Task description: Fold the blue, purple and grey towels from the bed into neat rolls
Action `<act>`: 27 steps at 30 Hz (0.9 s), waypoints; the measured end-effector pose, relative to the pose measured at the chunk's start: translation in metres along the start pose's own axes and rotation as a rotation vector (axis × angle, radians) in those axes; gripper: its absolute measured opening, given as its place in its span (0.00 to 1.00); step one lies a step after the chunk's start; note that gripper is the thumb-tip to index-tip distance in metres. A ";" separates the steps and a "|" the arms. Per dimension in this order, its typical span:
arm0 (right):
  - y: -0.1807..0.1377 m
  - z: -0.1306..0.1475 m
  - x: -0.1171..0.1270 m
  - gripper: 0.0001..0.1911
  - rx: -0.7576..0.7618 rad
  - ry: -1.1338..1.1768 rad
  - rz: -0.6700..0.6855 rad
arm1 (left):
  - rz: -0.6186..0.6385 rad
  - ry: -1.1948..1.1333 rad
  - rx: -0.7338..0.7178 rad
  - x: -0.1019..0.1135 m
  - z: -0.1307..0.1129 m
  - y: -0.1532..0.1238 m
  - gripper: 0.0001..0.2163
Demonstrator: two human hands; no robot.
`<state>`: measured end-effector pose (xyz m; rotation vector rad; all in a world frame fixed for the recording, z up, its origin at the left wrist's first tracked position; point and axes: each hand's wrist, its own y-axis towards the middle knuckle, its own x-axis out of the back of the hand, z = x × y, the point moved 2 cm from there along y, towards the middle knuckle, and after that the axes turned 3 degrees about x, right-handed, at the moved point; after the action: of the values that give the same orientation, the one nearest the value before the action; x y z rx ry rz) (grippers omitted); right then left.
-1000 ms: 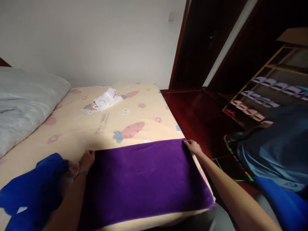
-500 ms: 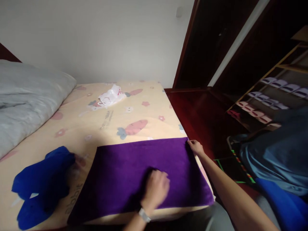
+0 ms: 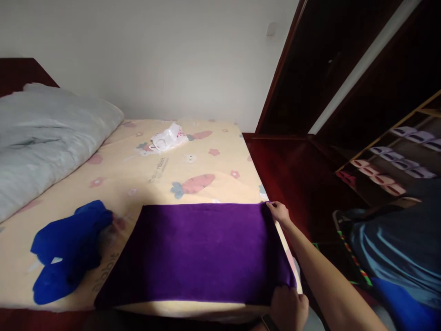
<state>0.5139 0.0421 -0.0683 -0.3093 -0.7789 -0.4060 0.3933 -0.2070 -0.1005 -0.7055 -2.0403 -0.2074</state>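
A purple towel (image 3: 203,250) lies flat on the bed's cream carrot-print sheet (image 3: 193,156), near the front right corner. My right hand (image 3: 277,212) pinches the towel's far right corner. My left hand (image 3: 288,307), with a watch at the wrist, reaches across below my right forearm, its fingers closed on the towel's near right corner at the mattress edge. A crumpled blue cloth (image 3: 67,250) sits on the sheet just left of the towel, apart from both hands.
A grey quilt (image 3: 44,133) is heaped at the left of the bed, and a white plastic bag (image 3: 167,137) lies at the far side. Right of the bed are dark wooden floor (image 3: 292,170), a shoe rack (image 3: 396,156) with slippers and dark blue fabric (image 3: 396,248).
My left hand went from the towel's far left corner, across the towel, to its near right corner. My right hand stayed on the far right corner. The view shifted left.
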 end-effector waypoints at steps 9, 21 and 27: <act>-0.026 0.107 -0.033 0.12 0.148 0.345 0.352 | -0.126 -0.289 0.218 0.097 0.079 -0.105 0.11; -0.121 0.341 -0.263 0.08 0.845 0.103 0.620 | -0.761 -0.321 0.936 0.218 0.334 -0.286 0.23; -0.166 0.372 -0.359 0.05 0.876 -0.040 0.695 | -0.765 -0.002 1.183 0.227 0.401 -0.335 0.15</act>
<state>-0.0212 0.1354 -0.0600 0.2449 -0.7664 0.6002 -0.1759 -0.2269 -0.0904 0.7982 -1.9038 0.5452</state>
